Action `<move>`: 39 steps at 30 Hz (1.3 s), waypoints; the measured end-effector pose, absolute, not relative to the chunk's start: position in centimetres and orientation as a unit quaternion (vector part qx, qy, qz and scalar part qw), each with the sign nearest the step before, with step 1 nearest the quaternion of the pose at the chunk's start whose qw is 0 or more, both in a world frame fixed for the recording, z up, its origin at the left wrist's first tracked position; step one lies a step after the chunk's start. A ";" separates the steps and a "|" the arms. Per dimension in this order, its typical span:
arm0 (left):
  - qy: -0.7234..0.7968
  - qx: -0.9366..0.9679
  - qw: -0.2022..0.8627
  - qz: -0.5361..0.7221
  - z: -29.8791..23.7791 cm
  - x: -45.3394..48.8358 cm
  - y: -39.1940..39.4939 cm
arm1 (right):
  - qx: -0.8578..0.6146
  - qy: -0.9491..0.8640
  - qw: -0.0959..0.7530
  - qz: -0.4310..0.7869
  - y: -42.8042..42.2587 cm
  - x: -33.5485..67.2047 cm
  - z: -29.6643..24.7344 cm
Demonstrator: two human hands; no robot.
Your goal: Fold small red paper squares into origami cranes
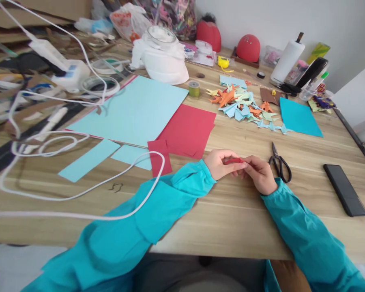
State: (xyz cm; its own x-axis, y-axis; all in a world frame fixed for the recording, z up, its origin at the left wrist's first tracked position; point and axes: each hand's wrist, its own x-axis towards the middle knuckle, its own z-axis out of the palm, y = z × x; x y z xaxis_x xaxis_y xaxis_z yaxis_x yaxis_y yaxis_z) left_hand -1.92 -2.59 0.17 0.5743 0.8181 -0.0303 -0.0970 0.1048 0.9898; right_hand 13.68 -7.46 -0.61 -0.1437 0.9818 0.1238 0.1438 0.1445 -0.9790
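My left hand (220, 163) and my right hand (259, 173) meet over the wooden table (231, 215), both pinched on a small folded piece of red paper (234, 160) held between them. Both arms wear teal sleeves. Black scissors (280, 163) lie just right of my right hand. Red paper sheets (187, 129) lie just left of my left hand, partly under a large light blue sheet (134, 109).
A pile of folded paper shapes (245, 107) lies at the back, with a teal sheet (298, 117) beside it. A black phone (345, 190) rests at the right. White cables (79, 174) loop across the left. A white jar (162, 54), thread spool (194, 88) and paper towel roll (287, 61) stand behind.
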 end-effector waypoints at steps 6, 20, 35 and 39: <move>0.331 0.537 0.696 0.344 0.0 -1.6 -2.6 | -0.485 -0.562 0.500 0.446 -7.5 13.5 -0.4; 0.317 0.559 0.661 0.386 -0.6 -1.7 -2.4 | -0.478 -0.575 0.491 0.446 -7.5 13.4 -0.5; 0.306 0.542 0.712 0.325 0.0 -1.7 -2.2 | -0.495 -0.563 0.495 0.440 -7.1 13.6 -0.6; 0.314 0.551 0.677 0.374 -0.2 -1.5 -2.2 | -0.489 -0.545 0.539 0.417 -6.9 13.7 -0.6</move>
